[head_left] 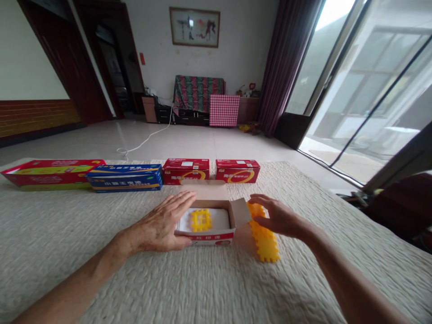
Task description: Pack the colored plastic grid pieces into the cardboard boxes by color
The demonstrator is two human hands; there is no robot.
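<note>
An open cardboard box (216, 198) with a red lower edge sits on the textured cream surface in front of me, its flaps raised. Inside lies a yellow toothed plastic tile (201, 219) on a white liner. My left hand (162, 225) rests flat against the box's left side, fingers stretched over its rim. My right hand (278, 216) curls over the top of a row of yellow toothed tiles (265, 240) lying just right of the box, fingertips touching the uppermost one.
Along the far edge of the surface (101, 279) lie a long red-and-yellow box (50, 171), a blue box (126, 177) and two small red boxes (185, 170) (238, 170). Beyond are a tiled floor, a covered cabinet and glass doors on the right.
</note>
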